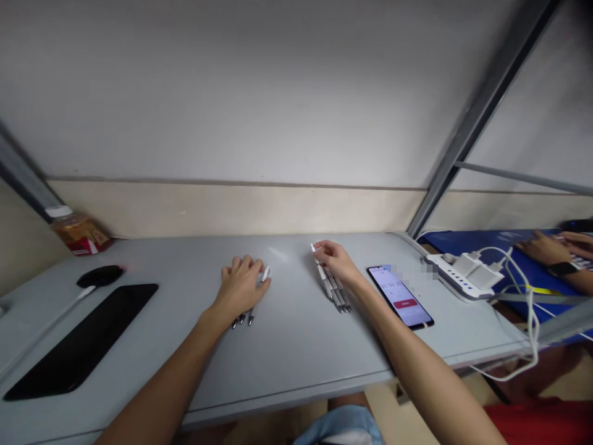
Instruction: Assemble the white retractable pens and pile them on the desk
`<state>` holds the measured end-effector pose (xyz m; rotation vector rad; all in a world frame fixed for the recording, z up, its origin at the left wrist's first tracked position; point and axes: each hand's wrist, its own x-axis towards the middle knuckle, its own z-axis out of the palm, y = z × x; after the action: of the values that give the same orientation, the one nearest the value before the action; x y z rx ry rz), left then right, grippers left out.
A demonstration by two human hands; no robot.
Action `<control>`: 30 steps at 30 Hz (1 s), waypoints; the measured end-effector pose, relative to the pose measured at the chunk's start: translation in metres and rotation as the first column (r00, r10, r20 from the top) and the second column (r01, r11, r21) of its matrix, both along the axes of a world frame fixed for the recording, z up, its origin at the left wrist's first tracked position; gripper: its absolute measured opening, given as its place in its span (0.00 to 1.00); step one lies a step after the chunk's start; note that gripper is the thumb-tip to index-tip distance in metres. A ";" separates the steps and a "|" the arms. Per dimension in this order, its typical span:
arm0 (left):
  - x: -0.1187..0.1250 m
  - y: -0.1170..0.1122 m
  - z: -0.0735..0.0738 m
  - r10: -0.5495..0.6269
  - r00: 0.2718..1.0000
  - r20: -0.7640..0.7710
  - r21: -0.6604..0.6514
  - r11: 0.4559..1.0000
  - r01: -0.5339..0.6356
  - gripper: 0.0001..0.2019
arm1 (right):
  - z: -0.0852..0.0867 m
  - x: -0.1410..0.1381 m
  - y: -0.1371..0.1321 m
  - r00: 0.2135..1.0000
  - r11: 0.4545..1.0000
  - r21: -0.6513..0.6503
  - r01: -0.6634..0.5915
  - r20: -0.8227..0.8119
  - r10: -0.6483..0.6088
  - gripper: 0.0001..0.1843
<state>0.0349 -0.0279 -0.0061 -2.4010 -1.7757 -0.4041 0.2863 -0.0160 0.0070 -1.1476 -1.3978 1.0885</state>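
On the grey desk [287,346], my left hand [238,285] curls over several pens [251,317]. Their dark tips point toward me and stick out below the palm. One white pen end shows between the thumb and fingers; the rest is hidden by the hand. To the right, my right hand [337,262] has its thumb and fingers closed at the far end of a white pen [326,285]. That pen lies at the left side of a row of several pens [341,299], side by side, tips toward me. The palm partly covers their far ends.
A lit phone [402,298] lies right of my forearm. Beyond it sits a white power strip [458,278] with chargers and cables. At left are a black flat slab [83,343], a black oval object [100,275] and a drink bottle [79,231]. Another person's hands [549,248] rest far right.
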 end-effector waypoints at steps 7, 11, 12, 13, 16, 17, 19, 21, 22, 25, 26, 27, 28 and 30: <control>0.001 -0.001 0.002 -0.012 1.000 -0.002 -0.003 1.000 0.012 0.13 | -0.010 0.000 0.001 0.715 0.977 0.171 0.129 0.666 -0.211 0.10; 0.001 -0.002 0.002 -0.013 1.000 0.004 0.000 1.000 0.013 0.12 | -0.014 0.001 0.002 0.604 0.978 0.178 0.109 0.770 -0.207 0.10; 0.001 -0.001 0.002 -0.014 1.000 0.006 -0.002 1.000 0.014 0.12 | -0.015 0.001 0.002 0.589 0.977 0.188 0.101 0.780 -0.211 0.10; 0.000 -0.001 0.001 -0.018 1.000 0.009 -0.004 1.000 0.018 0.12 | -0.016 0.001 0.002 0.580 0.975 0.199 0.096 0.785 -0.217 0.10; -0.001 0.000 0.000 -0.032 0.999 0.018 -0.005 0.999 0.032 0.12 | -0.015 0.003 0.002 0.586 0.970 0.223 0.100 0.775 -0.239 0.11; -0.001 0.001 -0.001 -0.035 0.999 0.019 -0.003 0.999 0.035 0.12 | -0.014 0.003 0.002 0.597 0.967 0.229 0.110 0.763 -0.248 0.11; -0.002 0.002 -0.002 -0.035 0.999 0.016 0.003 0.999 0.035 0.12 | -0.011 0.004 0.002 0.614 0.962 0.237 0.134 0.742 -0.268 0.11; -0.003 0.002 -0.002 -0.040 0.999 0.006 0.001 0.999 0.040 0.13 | -0.009 0.005 0.002 0.617 0.958 0.245 0.149 0.734 -0.283 0.10; -0.003 0.002 -0.002 -0.045 0.999 0.001 -0.006 0.999 0.045 0.13 | -0.008 0.005 0.002 0.615 0.957 0.247 0.149 0.735 -0.285 0.10; -0.003 0.000 -0.001 -0.075 0.997 0.003 -0.035 0.997 0.075 0.14 | -0.007 0.002 -0.001 0.615 0.957 0.257 0.134 0.735 -0.284 0.10; -0.002 0.000 0.000 -0.091 0.996 0.012 -0.039 0.995 0.092 0.15 | -0.007 0.001 -0.002 0.621 0.956 0.269 0.120 0.731 -0.284 0.10; 0.000 -0.002 0.001 -0.111 0.993 0.028 -0.039 0.993 0.112 0.15 | -0.007 -0.002 -0.004 0.630 0.954 0.286 0.090 0.726 -0.277 0.10; 0.002 -0.003 0.003 -0.135 0.989 0.053 -0.034 0.990 0.137 0.15 | -0.006 -0.005 -0.007 0.641 0.951 0.307 0.043 0.722 -0.262 0.11; 0.007 -0.006 0.006 -0.189 0.973 0.130 -0.020 0.981 0.193 0.15 | -0.005 -0.011 -0.012 0.664 0.931 0.348 -0.109 0.723 -0.192 0.18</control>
<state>0.0420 -0.0338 -0.0004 -2.6342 -1.6138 -0.5662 0.2755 -0.0278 0.0022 -1.4028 -2.0901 0.2376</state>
